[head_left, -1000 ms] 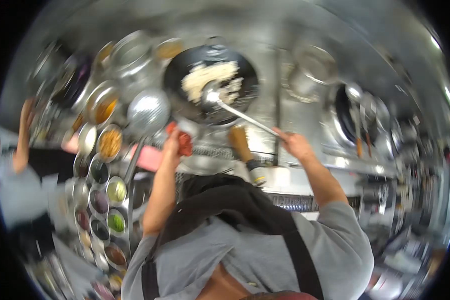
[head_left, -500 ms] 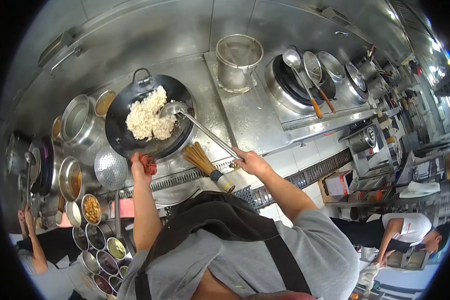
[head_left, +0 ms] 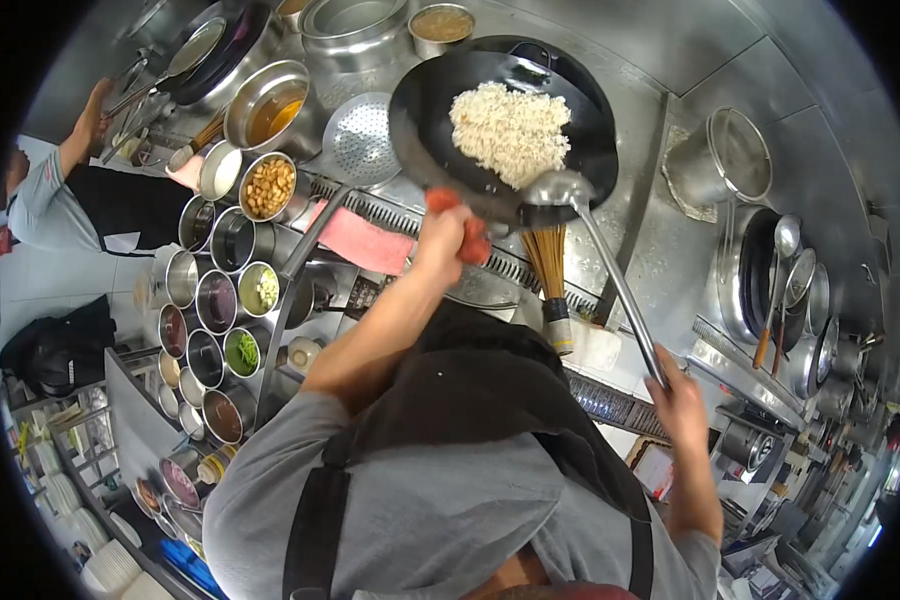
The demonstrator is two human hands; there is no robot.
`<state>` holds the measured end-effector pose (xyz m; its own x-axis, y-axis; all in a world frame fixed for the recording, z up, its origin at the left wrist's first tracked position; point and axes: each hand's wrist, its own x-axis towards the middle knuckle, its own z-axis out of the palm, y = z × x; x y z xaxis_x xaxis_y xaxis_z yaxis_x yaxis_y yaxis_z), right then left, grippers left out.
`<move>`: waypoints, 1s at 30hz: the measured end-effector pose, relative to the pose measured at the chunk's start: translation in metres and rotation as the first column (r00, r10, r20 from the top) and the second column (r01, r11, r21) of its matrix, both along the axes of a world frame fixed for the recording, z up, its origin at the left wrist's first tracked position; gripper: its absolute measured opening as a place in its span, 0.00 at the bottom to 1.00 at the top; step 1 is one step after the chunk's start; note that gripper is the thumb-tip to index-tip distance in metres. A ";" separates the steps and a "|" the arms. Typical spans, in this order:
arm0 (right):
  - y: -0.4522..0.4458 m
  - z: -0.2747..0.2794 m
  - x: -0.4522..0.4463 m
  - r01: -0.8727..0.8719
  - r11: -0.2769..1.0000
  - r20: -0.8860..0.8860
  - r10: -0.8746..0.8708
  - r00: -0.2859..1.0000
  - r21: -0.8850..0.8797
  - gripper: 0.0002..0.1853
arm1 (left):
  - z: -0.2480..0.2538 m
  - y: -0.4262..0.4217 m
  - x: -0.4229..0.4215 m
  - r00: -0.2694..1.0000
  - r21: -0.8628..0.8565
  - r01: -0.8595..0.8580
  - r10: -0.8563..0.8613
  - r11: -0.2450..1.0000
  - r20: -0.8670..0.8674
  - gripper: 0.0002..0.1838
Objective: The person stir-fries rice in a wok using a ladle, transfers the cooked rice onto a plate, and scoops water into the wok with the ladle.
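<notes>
My left hand [head_left: 442, 245] is closed around a red cloth [head_left: 474, 241] at the near rim of a black wok [head_left: 420, 118]; any handle under the cloth is hidden. White rice [head_left: 510, 125] lies in one broad heap inside the wok. My right hand [head_left: 682, 395] grips the end of a long metal ladle [head_left: 618, 270]. The ladle's bowl is over the wok's near right side, at the lower edge of the rice. Just below the wok, a bamboo brush [head_left: 547, 265] rests between my two hands.
A perforated skimmer [head_left: 362, 140] lies left of the wok. Farther left stand a pot of amber liquid [head_left: 265, 112], a bowl of brown chunks [head_left: 269, 188] and several ingredient tins. A strainer pot [head_left: 715, 160] is at right. Another person's hand [head_left: 92, 115] appears far left.
My view has swung leftward, showing more ingredient tins. The ladle's bowl has gone from within the rice to its near edge. The rice now forms a more compact heap.
</notes>
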<state>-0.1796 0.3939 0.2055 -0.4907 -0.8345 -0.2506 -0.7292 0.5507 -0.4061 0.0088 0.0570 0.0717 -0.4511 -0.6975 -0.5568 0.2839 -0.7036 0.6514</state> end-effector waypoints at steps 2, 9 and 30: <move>0.009 0.014 -0.006 0.017 0.999 0.132 -0.022 0.991 0.034 0.28 | 0.030 0.024 0.014 0.978 -0.134 -0.169 0.183 0.976 0.097 0.08; -0.119 -0.103 -0.039 -0.045 0.990 0.053 0.052 0.997 -0.134 0.29 | -0.046 -0.032 -0.006 0.986 -0.081 0.161 -0.157 0.984 0.060 0.08; -0.093 -0.107 0.031 0.602 0.786 0.861 -0.206 0.465 -0.137 0.32 | -0.038 -0.030 0.017 0.990 -0.003 0.068 -0.067 0.998 0.124 0.12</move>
